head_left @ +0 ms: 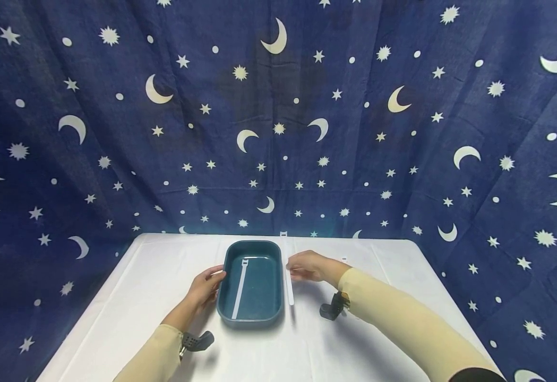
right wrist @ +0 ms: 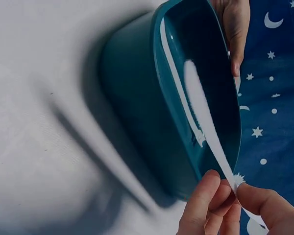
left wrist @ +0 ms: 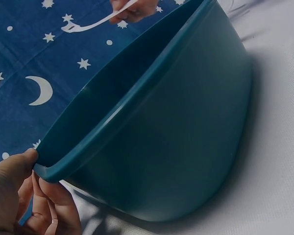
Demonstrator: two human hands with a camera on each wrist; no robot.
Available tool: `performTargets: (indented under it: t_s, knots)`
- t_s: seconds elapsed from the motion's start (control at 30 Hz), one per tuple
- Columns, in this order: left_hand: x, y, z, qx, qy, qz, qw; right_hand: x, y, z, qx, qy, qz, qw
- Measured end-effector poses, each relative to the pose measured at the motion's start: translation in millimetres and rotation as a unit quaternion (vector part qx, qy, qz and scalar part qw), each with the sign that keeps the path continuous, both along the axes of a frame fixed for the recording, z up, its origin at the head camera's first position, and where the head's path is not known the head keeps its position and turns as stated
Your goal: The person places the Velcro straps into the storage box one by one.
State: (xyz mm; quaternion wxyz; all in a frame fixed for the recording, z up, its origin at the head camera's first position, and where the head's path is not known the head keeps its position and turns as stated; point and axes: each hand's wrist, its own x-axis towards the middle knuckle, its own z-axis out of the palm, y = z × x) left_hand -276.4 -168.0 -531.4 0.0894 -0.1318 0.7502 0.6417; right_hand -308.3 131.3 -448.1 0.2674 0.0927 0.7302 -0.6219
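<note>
A dark teal plastic bin (head_left: 250, 322) stands on the white table. My left hand (head_left: 204, 287) pinches its left rim, with the thumb (left wrist: 20, 164) over the edge and the fingers curled beneath it. Inside the bin, one white cable strap (head_left: 241, 289) with a slotted head lies lengthwise. Just beyond the bin's right side, my right hand (head_left: 308, 266) pinches a second white cable strap (right wrist: 206, 110) between thumb and fingers. That strap hangs above the tabletop, and its slotted head (left wrist: 73, 28) shows past the hand in the left wrist view.
On the white table (head_left: 369, 334), the small slotted end of another white strap (head_left: 344, 259) shows beside the right forearm. A dark blue curtain (head_left: 278, 159) with moons and stars surrounds the table's back and sides. Each wrist carries a dark camera mount (head_left: 198, 341).
</note>
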Motion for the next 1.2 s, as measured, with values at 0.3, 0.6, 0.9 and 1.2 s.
performTargets:
  t_s: [0.3,0.6,0.9,1.2]
  knots:
    - [-0.3,-1.3,-0.7,-0.002,-0.004,0.000,1.0000,-1.7,-18.3,5.9,0.006,0.005,-0.001,1.000]
    - [-0.4,-1.5,-0.2,0.006,-0.002,0.001,1.0000,-1.6,-34.7,7.8,0.052,0.015,0.006,0.999]
    - [0.3,-1.6,2.2,0.013,-0.005,0.000,0.9999,-3.4,-53.5,3.2,0.032,0.056,0.012,0.998]
    - [-2.2,-2.5,-0.1,0.016,-0.012,0.001,0.9998,-5.5,-69.4,-5.1,0.058,0.083,-0.013,0.995]
